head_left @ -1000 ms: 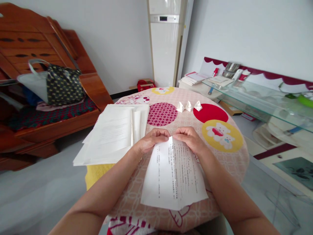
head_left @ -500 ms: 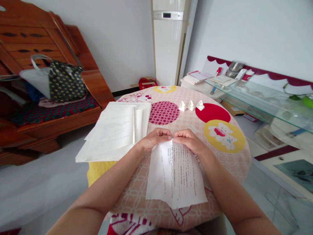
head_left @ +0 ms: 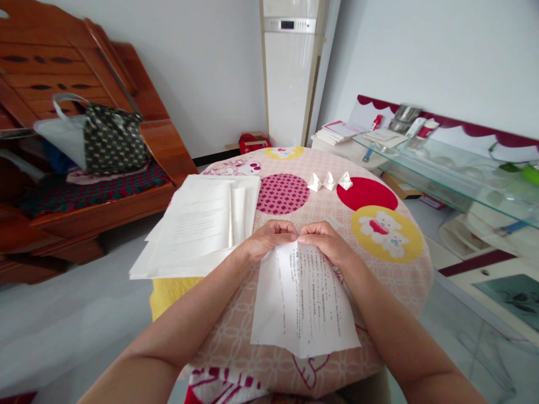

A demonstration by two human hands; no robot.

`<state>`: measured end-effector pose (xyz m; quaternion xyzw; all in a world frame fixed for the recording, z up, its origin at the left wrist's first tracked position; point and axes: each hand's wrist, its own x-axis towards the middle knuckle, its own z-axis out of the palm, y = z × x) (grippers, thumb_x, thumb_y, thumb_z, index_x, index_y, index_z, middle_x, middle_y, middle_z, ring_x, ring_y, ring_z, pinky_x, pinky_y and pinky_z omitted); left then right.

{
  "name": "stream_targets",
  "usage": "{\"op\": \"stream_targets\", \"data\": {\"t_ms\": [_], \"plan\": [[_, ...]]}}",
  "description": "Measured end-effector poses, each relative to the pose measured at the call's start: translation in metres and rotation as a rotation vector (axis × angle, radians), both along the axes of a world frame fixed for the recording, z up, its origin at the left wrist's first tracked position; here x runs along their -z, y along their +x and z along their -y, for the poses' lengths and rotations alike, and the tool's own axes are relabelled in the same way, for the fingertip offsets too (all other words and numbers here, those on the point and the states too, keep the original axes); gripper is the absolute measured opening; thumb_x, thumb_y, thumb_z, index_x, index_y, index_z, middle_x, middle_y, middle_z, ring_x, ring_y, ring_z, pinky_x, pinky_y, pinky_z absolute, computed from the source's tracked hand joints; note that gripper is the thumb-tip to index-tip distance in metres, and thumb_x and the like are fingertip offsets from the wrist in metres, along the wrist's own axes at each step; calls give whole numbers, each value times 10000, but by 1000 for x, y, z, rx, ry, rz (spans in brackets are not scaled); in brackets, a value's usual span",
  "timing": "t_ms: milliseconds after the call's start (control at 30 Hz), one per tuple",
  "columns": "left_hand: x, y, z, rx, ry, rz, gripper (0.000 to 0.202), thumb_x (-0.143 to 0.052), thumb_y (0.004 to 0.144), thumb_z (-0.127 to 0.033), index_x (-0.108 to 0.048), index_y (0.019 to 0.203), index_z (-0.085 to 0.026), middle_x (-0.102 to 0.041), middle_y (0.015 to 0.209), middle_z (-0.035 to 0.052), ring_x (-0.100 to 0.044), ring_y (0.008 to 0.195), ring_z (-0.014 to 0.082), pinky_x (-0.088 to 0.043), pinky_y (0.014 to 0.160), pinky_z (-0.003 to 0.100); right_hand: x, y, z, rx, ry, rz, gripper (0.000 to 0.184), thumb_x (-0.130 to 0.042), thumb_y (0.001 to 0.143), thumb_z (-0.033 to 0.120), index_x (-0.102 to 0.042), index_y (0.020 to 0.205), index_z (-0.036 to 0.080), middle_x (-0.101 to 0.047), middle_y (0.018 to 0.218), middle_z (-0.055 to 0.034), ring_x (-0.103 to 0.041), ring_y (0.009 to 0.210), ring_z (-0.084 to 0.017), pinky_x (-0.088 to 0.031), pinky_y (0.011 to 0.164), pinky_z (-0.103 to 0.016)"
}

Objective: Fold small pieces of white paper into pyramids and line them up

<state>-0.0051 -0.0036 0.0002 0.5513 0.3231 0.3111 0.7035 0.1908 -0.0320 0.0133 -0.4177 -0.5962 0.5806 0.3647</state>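
Note:
A sheet of printed paper [head_left: 305, 303] with a crease down its middle lies tilted toward me over the table. My left hand [head_left: 272, 238] pinches its far edge just left of the crease. Close beside it, my right hand [head_left: 322, 238] pinches the same edge, thumbs nearly meeting. Beyond my hands, three small folded white paper shapes [head_left: 329, 180] stand in a row. To the left of my left hand rests a stack of paper sheets [head_left: 189, 224], some with faint print.
A patterned cloth covers the round table [head_left: 236, 314]. Along the right wall runs a glass shelf [head_left: 455, 174] holding cups and papers. A wooden bench [head_left: 155, 146] at the left carries a dark patterned bag [head_left: 112, 140]. A white air conditioner [head_left: 290, 78] stands behind.
Both hands keep their pinch on the paper's far edge. The sheet's lower right corner has shifted slightly outward, and the sheet looks a little flatter.

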Motion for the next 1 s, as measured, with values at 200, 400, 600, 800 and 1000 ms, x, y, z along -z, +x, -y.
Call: {"op": "stream_targets", "data": {"t_ms": [200,400,600,800,1000], "plan": [[0,1,1,-16,-19,17,256,-795,711,-365,-662,741,-149,-558,594,-35,-439,500,66,-311,478,204,-1,1,0,0,11,-24,227,-692,741,341,-615,590,190,-475,543,42,-385,511,-97,-277,488,-241],[0,-5,-3,60,-3,-30,269,-778,742,-387,-653,759,-149,-542,598,-40,-425,489,63,-288,455,204,2,6,-3,-3,27,3,248,-708,762,379,-641,631,179,-501,569,31,-395,528,-98,-261,492,-245],[3,-8,-6,52,-8,-35,306,-799,718,-400,-629,760,-149,-542,613,-45,-433,493,60,-305,457,195,4,8,-5,5,29,32,269,-704,772,391,-625,630,177,-486,563,32,-388,523,-98,-254,492,-248],[2,-7,-5,28,26,-69,318,-792,725,-413,-625,757,-144,-532,618,-50,-422,508,54,-298,469,185,4,8,-6,17,8,54,272,-700,755,402,-618,625,179,-489,559,31,-398,522,-100,-256,494,-253],[-1,-8,-5,31,108,-117,331,-773,738,-443,-629,753,-146,-515,616,-53,-410,525,56,-287,477,183,3,9,-7,26,-6,56,254,-707,749,399,-653,650,171,-520,572,30,-415,520,-97,-279,502,-252]]}}
